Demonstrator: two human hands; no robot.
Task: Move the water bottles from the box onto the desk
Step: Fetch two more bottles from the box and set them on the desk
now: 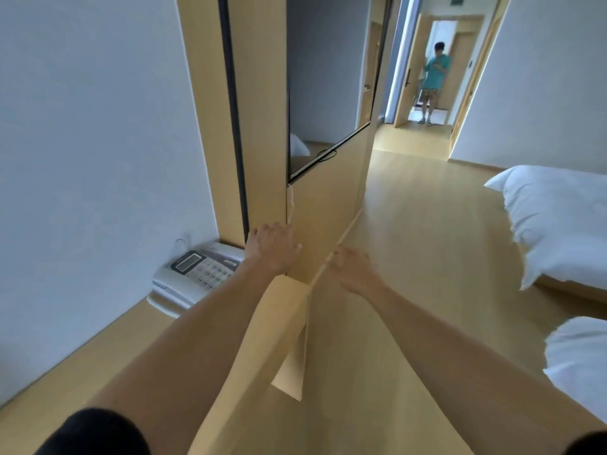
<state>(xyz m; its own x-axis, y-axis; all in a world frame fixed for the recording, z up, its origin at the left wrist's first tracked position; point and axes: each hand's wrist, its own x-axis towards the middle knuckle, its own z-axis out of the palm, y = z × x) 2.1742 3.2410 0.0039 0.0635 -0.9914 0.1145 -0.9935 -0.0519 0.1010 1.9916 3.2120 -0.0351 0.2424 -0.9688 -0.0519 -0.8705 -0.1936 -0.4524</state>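
Note:
No water bottle and no box show in the head view. The light wooden desk [108,343] runs along the white wall at the lower left. My left hand [272,247] is stretched forward above the desk's far end, back of the hand up, fingers loosely bent, holding nothing. My right hand [353,270] reaches forward beside it, over the floor past the desk's edge, fingers loosely curled and holding nothing.
A white desk phone [197,274] sits at the desk's far end against the wall. A wall-mounted TV [325,93] hangs on a wooden panel ahead. White bedding [558,224] lies at the right. A person [432,83] stands in the far doorway across the wooden floor [427,241].

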